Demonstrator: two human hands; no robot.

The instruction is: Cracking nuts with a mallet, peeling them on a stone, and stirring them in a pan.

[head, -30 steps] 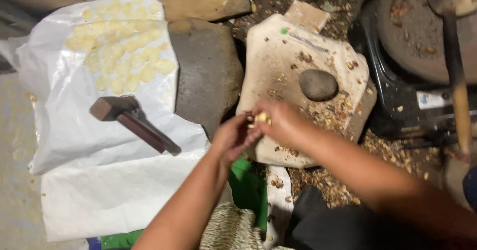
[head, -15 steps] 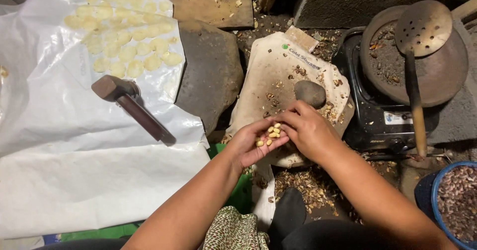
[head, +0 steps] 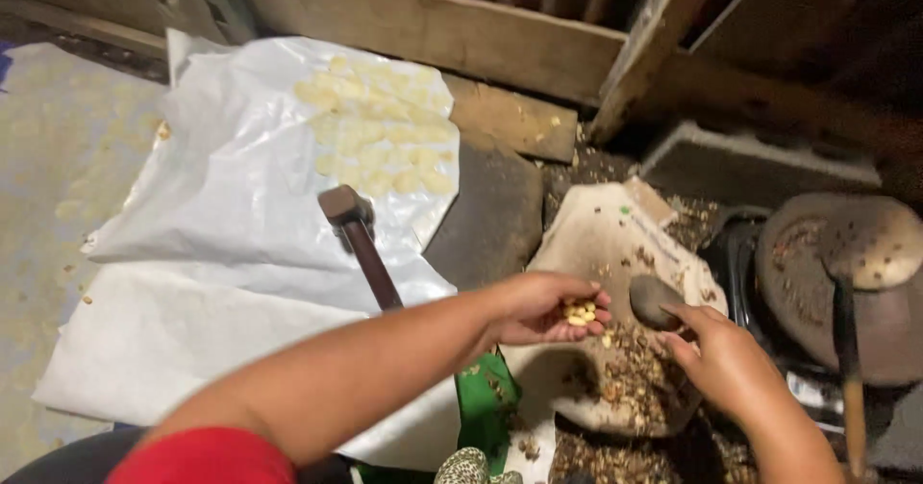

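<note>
Nearest, the left hand [head: 538, 306] cupped a small heap of yellow kernels [head: 579, 313] in its half-closed grip. Just beside it, the right hand [head: 726, 359] hovered with a loose, empty grip over one pale stone slab [head: 615, 244] strewn with broken shells [head: 630, 388], fingertips near one dark round stone [head: 654, 298]. Left of them, one hammer [head: 361, 239] lay on white sheets [head: 240, 215]. Farther off, many flat pale pieces [head: 380, 138] were spread out.
</note>
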